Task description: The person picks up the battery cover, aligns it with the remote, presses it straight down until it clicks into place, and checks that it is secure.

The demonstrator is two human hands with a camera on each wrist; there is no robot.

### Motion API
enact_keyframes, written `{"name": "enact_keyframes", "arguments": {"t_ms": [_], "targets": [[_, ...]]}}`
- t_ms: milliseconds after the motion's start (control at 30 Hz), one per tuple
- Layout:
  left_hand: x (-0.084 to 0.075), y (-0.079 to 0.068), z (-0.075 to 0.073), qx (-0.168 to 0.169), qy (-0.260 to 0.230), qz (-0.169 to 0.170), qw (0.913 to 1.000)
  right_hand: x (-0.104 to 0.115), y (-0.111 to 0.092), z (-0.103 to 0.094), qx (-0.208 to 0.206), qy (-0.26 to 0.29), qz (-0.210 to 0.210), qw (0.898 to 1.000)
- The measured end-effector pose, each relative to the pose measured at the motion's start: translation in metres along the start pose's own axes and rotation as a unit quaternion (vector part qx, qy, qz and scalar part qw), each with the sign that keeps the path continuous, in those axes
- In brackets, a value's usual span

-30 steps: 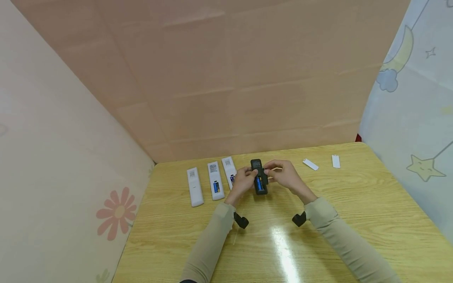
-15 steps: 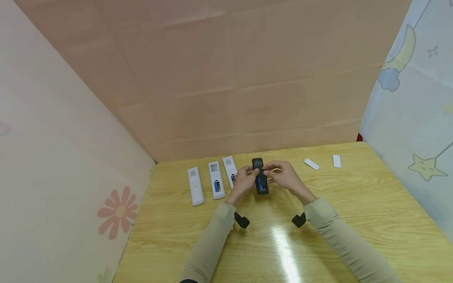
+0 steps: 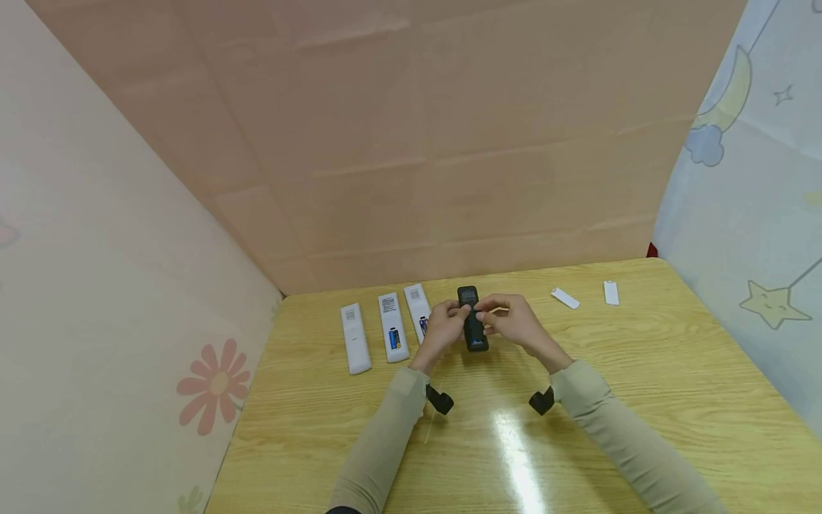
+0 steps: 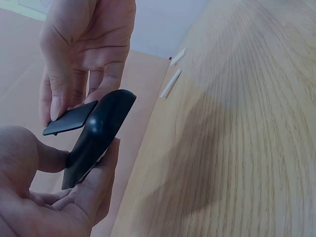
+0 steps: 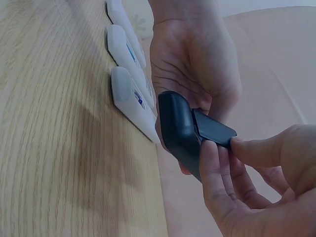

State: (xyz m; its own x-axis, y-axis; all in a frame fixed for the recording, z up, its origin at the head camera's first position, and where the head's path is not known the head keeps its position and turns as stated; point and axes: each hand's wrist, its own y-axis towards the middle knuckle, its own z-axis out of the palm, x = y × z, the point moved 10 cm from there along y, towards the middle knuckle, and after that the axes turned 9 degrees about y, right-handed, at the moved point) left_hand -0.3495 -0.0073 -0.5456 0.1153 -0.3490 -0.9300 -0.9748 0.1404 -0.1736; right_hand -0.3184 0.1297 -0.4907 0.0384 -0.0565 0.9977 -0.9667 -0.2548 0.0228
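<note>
A black remote control (image 3: 468, 294) is raised off the table, its back towards the head camera. My left hand (image 3: 443, 330) grips it by the sides, thumb near the back's edge. My right hand (image 3: 519, 323) pinches a black battery cover (image 5: 213, 129) between thumb and fingers. In both wrist views the cover slants away from the back of the remote, one edge at or against it. From the head view the cover lies over most of the battery bay. Only a bit of blue battery (image 3: 477, 342) shows at the lower end.
Left of my hands lie a white remote (image 3: 355, 339) with no battery showing, and two more, a middle white remote (image 3: 387, 308) and a nearer white remote (image 3: 414, 296), with blue batteries exposed. Two white covers, one slanted (image 3: 565, 298) and one straight (image 3: 611, 293), rest on the wooden table (image 3: 462, 442).
The black cover has come from the remote's right side over its battery bay, hiding most of the blue battery. My right hand has shifted slightly; the left hand keeps its grip.
</note>
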Motion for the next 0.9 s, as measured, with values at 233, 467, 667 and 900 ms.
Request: {"name": "enact_keyframes", "arguments": {"t_ms": [233,467,667,900], "targets": [[-0.0016,-0.0005,0.0003,-0.002,0.004,0.006,1.0000,-0.0018,0.0001,0.0003,0.001,-0.005,0.003,1.000],[0.0014,-0.0004,0.0006,-0.002,0.004,0.001,1.0000,-0.0027,-0.0003,0.0017,0.003,-0.008,-0.004,1.000],[0.0038,0.0001,0.0011,-0.003,-0.001,-0.007,1.0000,-0.0054,-0.0005,0.0008,-0.002,-0.014,0.000,1.000],[0.0040,-0.0003,0.0011,-0.006,0.006,-0.013,0.9999,-0.0063,-0.0018,-0.0006,-0.002,-0.023,-0.007,1.000]]}}
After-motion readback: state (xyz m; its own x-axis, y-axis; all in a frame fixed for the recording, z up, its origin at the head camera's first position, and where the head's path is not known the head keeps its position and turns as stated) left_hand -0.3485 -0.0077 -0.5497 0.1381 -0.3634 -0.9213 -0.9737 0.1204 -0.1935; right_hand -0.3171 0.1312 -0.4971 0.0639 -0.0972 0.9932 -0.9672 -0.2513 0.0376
